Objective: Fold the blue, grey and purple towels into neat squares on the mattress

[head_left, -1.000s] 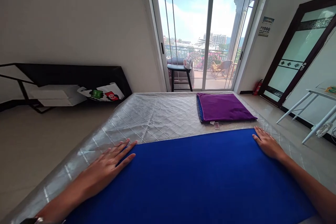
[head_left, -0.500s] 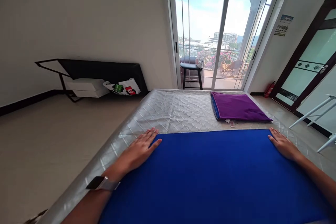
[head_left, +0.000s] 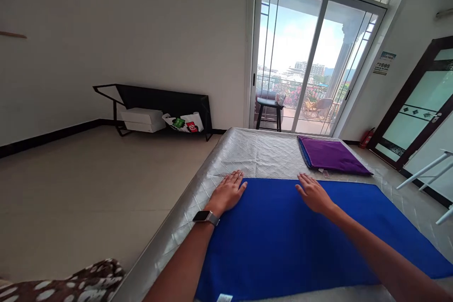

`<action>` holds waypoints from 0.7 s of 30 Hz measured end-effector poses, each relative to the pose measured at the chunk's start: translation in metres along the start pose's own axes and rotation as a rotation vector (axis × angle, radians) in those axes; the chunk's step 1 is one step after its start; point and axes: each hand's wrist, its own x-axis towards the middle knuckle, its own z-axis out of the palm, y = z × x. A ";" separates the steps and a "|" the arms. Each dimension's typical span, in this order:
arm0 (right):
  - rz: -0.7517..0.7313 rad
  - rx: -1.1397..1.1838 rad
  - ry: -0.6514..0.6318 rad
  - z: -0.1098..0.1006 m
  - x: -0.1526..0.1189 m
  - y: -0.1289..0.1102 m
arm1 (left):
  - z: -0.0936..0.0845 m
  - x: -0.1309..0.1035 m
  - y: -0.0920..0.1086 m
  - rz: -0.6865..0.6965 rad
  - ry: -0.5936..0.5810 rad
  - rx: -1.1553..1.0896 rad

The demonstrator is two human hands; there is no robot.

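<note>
A blue cloth (head_left: pixel 276 240) lies flat and spread out on a silver quilted tablecloth (head_left: pixel 244 151). My left hand (head_left: pixel 228 193), with a watch (head_left: pixel 203 216) on its wrist, rests open on the cloth's far left corner. Near the middle of the far edge, my right hand (head_left: pixel 313 193) is over the cloth with its fingers stretched out; whether it presses down is hard to tell. A small white label (head_left: pixel 224 297) shows at the cloth's near left edge. Beyond the right hand lies a folded purple cloth (head_left: pixel 336 155) with blue layers under it.
Against the wall stands a black rack (head_left: pixel 163 99) holding a white box (head_left: pixel 141 119) and a printed bag (head_left: pixel 184 123). A dark stool (head_left: pixel 269 104) is by the sliding glass door (head_left: pixel 283 56). Brown spotted fabric (head_left: pixel 95 278) shows at lower left, white metal legs (head_left: pixel 424 170) at right.
My right hand has moved left from the cloth's far right corner to mid-edge. The left hand stays at its corner. The view has turned left and taken in more of the room.
</note>
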 end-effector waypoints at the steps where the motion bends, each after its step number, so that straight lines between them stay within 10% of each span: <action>1: -0.009 0.009 -0.017 0.004 0.003 -0.016 | -0.001 0.000 0.000 -0.007 -0.012 0.004; 5: -0.059 0.098 -0.199 0.023 0.013 -0.059 | -0.002 -0.001 -0.002 -0.008 -0.039 0.012; 8: -0.024 0.088 -0.207 0.022 0.003 -0.038 | 0.001 -0.001 -0.006 -0.013 -0.021 0.010; 17: 0.536 -0.160 -0.100 -0.045 -0.096 0.194 | 0.015 0.002 -0.023 0.007 -0.016 0.082; 21: 0.685 -0.204 -0.078 -0.050 -0.117 0.254 | 0.019 0.001 -0.031 0.021 -0.016 0.134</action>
